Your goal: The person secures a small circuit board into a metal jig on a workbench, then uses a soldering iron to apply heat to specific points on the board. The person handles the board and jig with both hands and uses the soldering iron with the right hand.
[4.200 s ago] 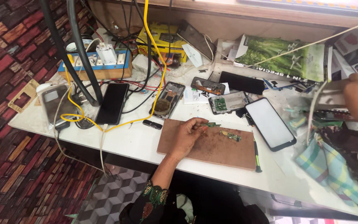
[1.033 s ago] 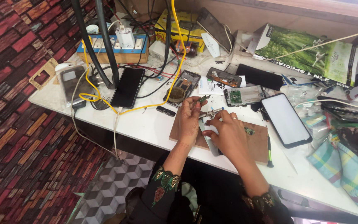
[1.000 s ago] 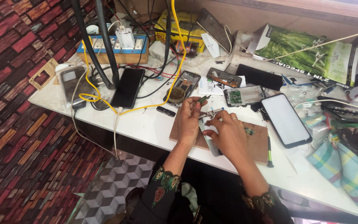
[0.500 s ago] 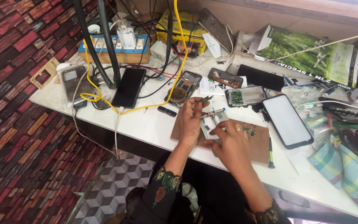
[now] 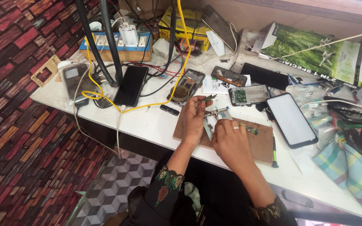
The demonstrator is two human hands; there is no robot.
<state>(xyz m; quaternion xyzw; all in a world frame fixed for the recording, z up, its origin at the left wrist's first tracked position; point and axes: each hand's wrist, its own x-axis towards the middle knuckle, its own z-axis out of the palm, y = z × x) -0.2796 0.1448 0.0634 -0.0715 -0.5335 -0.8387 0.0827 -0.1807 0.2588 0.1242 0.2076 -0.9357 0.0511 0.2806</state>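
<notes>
Both hands point(image 5: 214, 127) lower on wooden board point(image 5: 260, 140), possibly gripping hidden clamp.

both hands point(image 5: 214, 129) over a wooden board point(image 5: 259, 143)

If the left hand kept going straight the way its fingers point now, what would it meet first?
Most likely the opened phone lying just beyond the wooden board. The left hand points up and away across the white table. Depth is hard to judge, so it might pass over it.

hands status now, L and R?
Left hand: pinching a small green circuit board.
Right hand: on the wooden board, fingers curled; grip unclear.
</notes>
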